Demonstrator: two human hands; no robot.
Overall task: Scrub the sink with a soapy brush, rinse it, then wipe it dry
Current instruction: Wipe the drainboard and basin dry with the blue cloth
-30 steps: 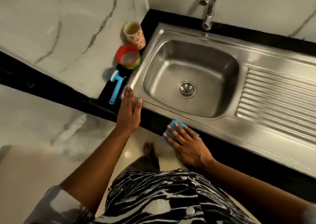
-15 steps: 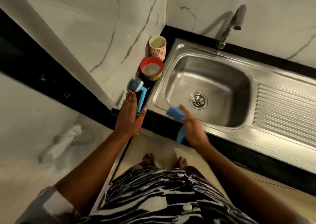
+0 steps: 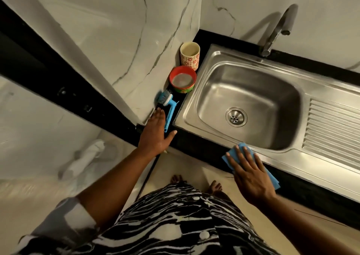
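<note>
The steel sink [image 3: 212,136] has a round drain [image 3: 236,117] in its basin. My right hand [image 3: 250,174] lies flat, fingers spread, pressing a blue cloth [image 3: 273,179] onto the sink's front rim. A blue brush [image 3: 169,108] lies on the black counter left of the sink, bristles toward the wall. Resting flat on the counter's corner, my left hand [image 3: 156,136] has its fingers just beside the brush handle and holds nothing.
A red soap tub [image 3: 182,79] and a flowered cup [image 3: 190,53] stand behind the brush against the marble wall. The tap [image 3: 276,30] rises at the sink's back. A ribbed drainboard [image 3: 335,130] extends right. My bare feet are on the floor below.
My right hand lifted the blue cloth off the rim, then set it down flat again further right on the front rim. My left hand stayed on the counter by the brush.
</note>
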